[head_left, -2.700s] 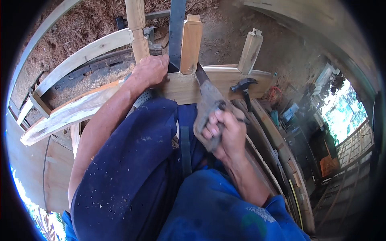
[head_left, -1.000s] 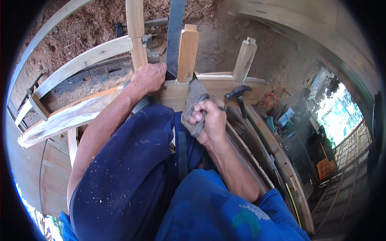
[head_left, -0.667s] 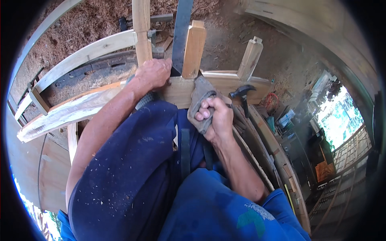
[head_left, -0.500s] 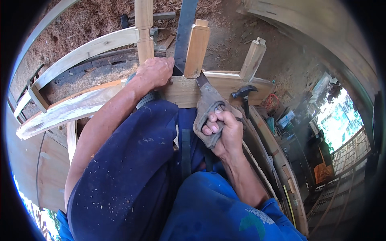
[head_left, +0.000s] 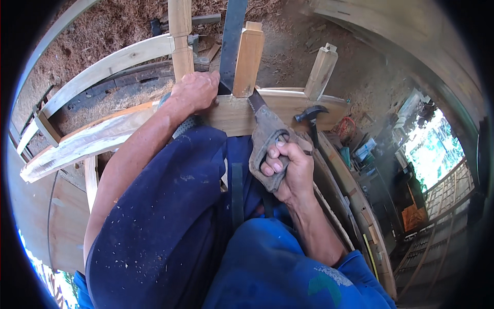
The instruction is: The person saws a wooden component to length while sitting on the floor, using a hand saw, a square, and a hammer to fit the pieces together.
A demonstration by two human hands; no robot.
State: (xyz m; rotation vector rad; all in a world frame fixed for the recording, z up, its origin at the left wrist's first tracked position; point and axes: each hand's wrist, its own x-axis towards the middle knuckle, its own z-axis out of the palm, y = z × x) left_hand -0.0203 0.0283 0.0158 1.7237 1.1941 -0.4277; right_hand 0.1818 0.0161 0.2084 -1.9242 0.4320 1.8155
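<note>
My right hand (head_left: 289,164) is wrapped round the worn wooden handle of a handsaw (head_left: 268,135). Its blade runs up and away, against the foot of a short upright wooden post (head_left: 249,62), which hides part of it. Across in front of me lies a curved wooden plank (head_left: 226,114). On its far edge, left of that post, rests my left hand (head_left: 195,91), fingers curled down on the plank beside a taller wooden post (head_left: 180,44). Between the two posts, a long flat grey strip (head_left: 234,38) reaches away from me.
A claw hammer (head_left: 312,114) hangs head-up at the plank's right part, near another short post (head_left: 320,72). Long boards (head_left: 355,206) run along my right side. Curved wooden strips (head_left: 110,64) arch at the left over ground strewn with shavings (head_left: 123,26).
The saw and my right hand have drawn back slightly toward me and to the right relative to the post. My left hand keeps its place on the plank. The whole view has shifted a little.
</note>
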